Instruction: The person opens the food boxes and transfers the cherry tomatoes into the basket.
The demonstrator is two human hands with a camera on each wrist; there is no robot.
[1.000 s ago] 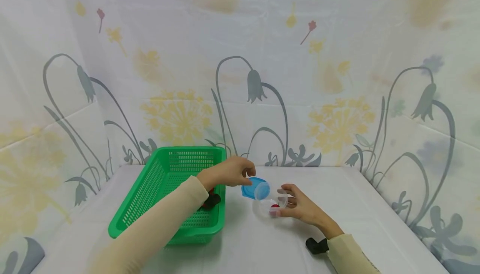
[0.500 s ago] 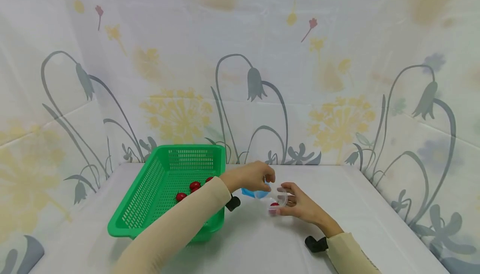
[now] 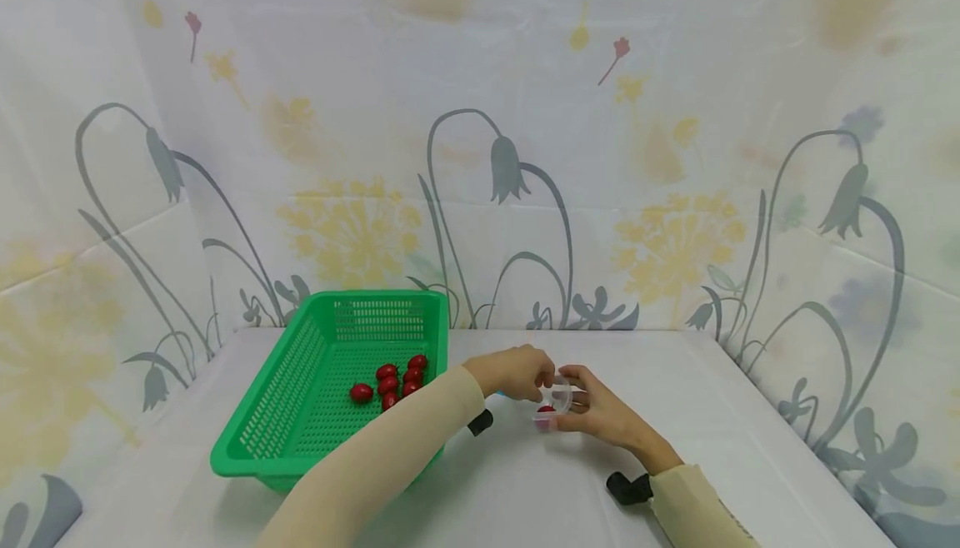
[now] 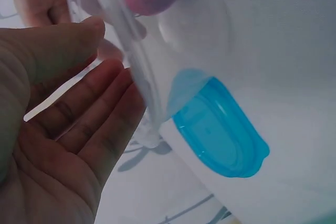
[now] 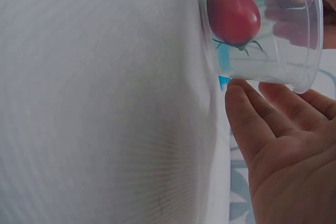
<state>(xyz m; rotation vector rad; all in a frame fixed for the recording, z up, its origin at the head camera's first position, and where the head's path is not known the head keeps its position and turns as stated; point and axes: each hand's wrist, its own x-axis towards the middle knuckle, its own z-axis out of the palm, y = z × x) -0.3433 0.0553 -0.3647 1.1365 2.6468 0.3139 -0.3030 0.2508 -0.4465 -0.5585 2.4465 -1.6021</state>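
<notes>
A clear plastic tub [image 5: 286, 72] stands upright on the white cloth with one red cherry tomato [image 5: 233, 13] on its floor, green stem showing. My right hand [image 3: 607, 415] holds the tub, thumb on the near side and fingers round the far side. Bent over the rim from the left is my left hand [image 3: 521, 373]. In the left wrist view the left fingers [image 4: 97, 114] reach up to the tub's rim; whether the thumb and forefinger pinch something is hidden. A blue lid [image 4: 223, 129] lies beside the tub, mostly covered by the left hand in the head view.
A green slotted basket [image 3: 300, 415] stands on the left, under the left forearm. Several more cherry tomatoes [image 3: 362, 393] lie in its right half. Black wrist camera mounts [image 3: 630, 488] stick out below both wrists. A flower-printed curtain [image 3: 480, 198] rises behind the table.
My left hand has moved right, from beside the basket to above the tub, and now covers most of the lid. Tomatoes in the basket have come into view. My right hand stays put.
</notes>
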